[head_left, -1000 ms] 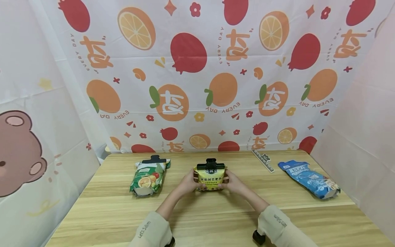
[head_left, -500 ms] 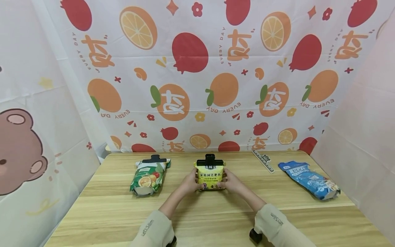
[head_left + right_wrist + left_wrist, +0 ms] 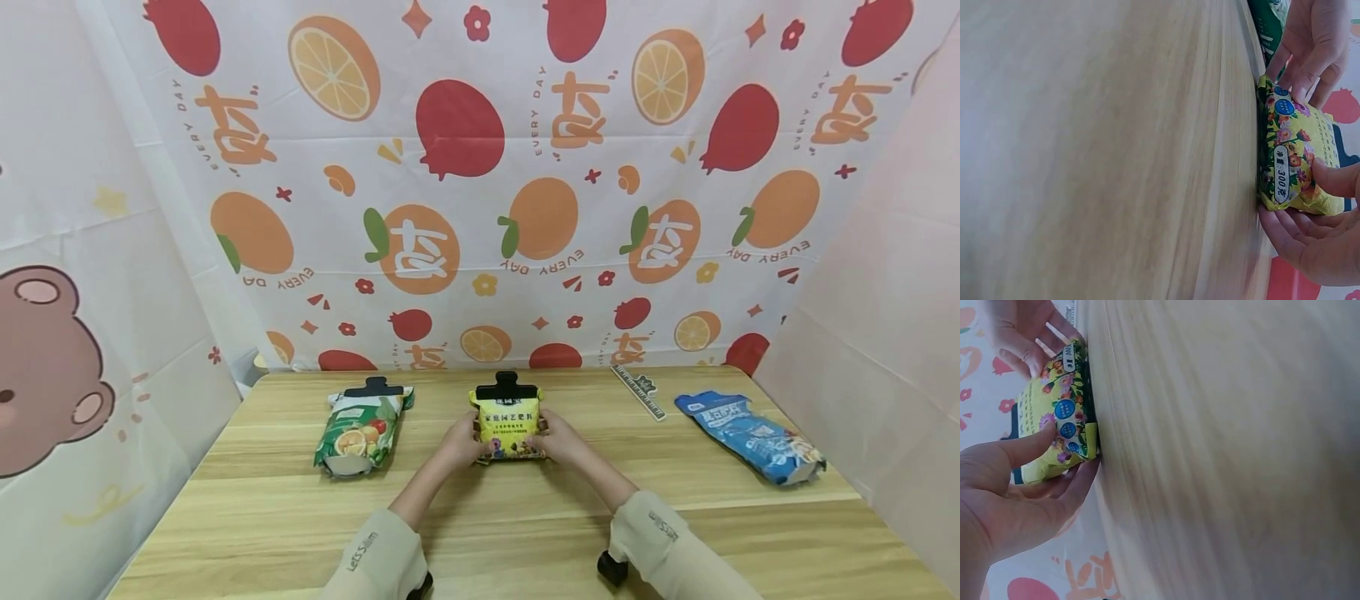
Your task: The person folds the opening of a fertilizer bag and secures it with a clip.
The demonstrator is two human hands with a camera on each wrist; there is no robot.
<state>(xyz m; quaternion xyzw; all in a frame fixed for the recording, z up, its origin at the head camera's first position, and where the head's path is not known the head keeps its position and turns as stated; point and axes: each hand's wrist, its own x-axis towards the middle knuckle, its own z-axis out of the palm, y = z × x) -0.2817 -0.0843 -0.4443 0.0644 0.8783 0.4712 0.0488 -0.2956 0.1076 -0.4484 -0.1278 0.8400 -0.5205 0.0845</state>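
Note:
A small yellow fertilizer bag [image 3: 510, 427], printed with flowers and dark lettering, stands at the middle of the table toward the back. A black clip [image 3: 507, 387] closes its top. My left hand [image 3: 461, 442] grips the bag's left side, thumb on the printed front and fingers round the side and behind. On the opposite side, my right hand [image 3: 562, 442] holds it the same way. In the left wrist view the bag's lower edge [image 3: 1090, 419] is right at the tabletop. The right wrist view shows my right thumb [image 3: 1335, 180] pressing the front near the weight label.
A green and white bag [image 3: 358, 437] with fruit pictures and a black clip [image 3: 373, 387] lies to the left. On the right lies a blue bag [image 3: 753, 437]. A ruler-like strip [image 3: 639, 392] rests near the back edge, before a fruit-print curtain [image 3: 465, 250].
The yellow bag has shifted slightly left between both hands, its clipped top rising in the view and showing more of the front. Both hands keep their hold; the other bags stay put.

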